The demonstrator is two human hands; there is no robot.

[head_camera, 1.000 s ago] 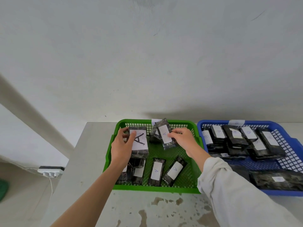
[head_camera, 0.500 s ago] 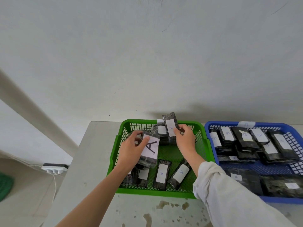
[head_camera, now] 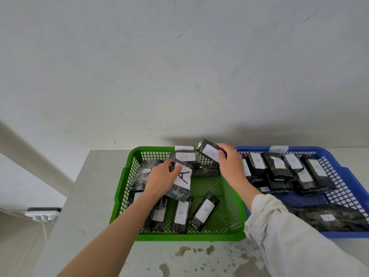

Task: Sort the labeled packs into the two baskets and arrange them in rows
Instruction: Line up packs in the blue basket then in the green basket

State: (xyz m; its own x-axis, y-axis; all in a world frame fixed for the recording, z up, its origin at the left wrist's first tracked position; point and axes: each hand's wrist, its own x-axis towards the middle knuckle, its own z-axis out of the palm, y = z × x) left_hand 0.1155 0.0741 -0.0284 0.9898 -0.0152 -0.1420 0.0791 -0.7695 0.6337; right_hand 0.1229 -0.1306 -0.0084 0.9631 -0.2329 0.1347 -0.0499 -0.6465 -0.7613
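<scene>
Left hand point(head_camera: 161, 181): fingers curled round bold-A pack point(head_camera: 183, 183) over green basket point(head_camera: 187, 237). Right hand point(head_camera: 231, 166): fingers pinching small-A pack point(head_camera: 209, 151) at basket's 1 o'clock.

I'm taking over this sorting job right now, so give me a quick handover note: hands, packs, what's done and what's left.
Left hand grips the big-A pack over the green basket's left half.
Right hand holds a small A pack raised at its far right.
Done: B packs lie in the blue basket, and a near row of A packs lies in the green.
Left: set both held packs down, then straighten the tilted A pack and the far pile.
</scene>
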